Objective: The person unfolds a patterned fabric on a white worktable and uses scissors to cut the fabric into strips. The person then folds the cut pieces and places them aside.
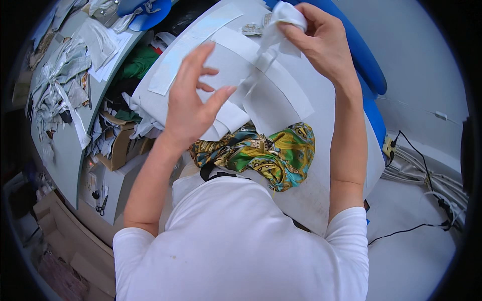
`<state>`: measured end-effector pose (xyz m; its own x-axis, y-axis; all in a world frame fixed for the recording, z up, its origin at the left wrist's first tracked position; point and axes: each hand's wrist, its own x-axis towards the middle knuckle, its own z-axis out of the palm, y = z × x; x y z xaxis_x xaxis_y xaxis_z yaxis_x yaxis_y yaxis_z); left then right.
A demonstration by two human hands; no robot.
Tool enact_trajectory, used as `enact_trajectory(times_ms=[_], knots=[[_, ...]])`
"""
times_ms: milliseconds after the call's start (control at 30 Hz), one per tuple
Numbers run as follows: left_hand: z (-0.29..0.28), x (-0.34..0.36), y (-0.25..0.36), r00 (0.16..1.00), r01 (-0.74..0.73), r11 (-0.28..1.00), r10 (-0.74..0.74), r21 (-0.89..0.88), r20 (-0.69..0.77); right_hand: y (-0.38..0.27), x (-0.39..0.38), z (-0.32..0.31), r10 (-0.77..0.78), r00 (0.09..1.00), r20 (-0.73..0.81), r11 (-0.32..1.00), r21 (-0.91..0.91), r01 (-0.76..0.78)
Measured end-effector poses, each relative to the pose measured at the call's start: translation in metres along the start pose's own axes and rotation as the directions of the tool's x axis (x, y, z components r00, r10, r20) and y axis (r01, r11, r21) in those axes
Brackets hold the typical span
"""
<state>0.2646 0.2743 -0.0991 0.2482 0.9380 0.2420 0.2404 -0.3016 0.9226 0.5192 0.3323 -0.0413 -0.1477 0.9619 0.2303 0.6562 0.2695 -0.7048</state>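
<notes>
My right hand (325, 42) is raised at the far side of the white table (321, 175), with thumb and fingers closed on a bunched white cloth strip (291, 17). The strip's thin end hangs down toward the middle of the table. To its left, my left hand (193, 98) hovers with thumb and fingers apart and nothing in it. Below the hands lie flat white pieces (271, 103), paper or fabric, which I cannot tell apart. A shiny green, gold and brown patterned cloth (281, 153) lies crumpled at the near edge, close to my body.
A grey table (60, 145) on the left bears heaped pale fabric scraps (55, 75). Between the tables are a cardboard box (118, 145), green cloth (138, 62) and black-handled scissors (102, 200). A blue chair (369, 65) stands on the right, near black cables (416, 155).
</notes>
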Motion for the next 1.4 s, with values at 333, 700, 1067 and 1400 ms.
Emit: enact_trajectory(times_ms=[333,700,1067,1400], knots=[[-0.026,0.009,0.011,0.957,0.286,0.889,-0.282,-0.358,0.064,0.005,-0.007,0.041,-0.138,0.989,0.06,0.847,0.524,0.086],[-0.163,-0.073,-0.075,0.83,0.558,0.797,-0.54,0.231,-0.141,0.128,-0.059,0.168,0.646,0.753,-0.124,0.682,-0.35,-0.643],[-0.328,0.214,-0.23,0.908,0.4,0.903,-0.366,0.157,-0.206,0.106,-0.076,0.234,0.478,0.872,-0.103,0.816,-0.316,-0.485],[-0.367,0.388,-0.322,0.956,0.285,0.864,-0.226,0.416,-0.186,0.079,-0.058,0.181,0.638,0.691,-0.339,0.731,-0.013,-0.682]])
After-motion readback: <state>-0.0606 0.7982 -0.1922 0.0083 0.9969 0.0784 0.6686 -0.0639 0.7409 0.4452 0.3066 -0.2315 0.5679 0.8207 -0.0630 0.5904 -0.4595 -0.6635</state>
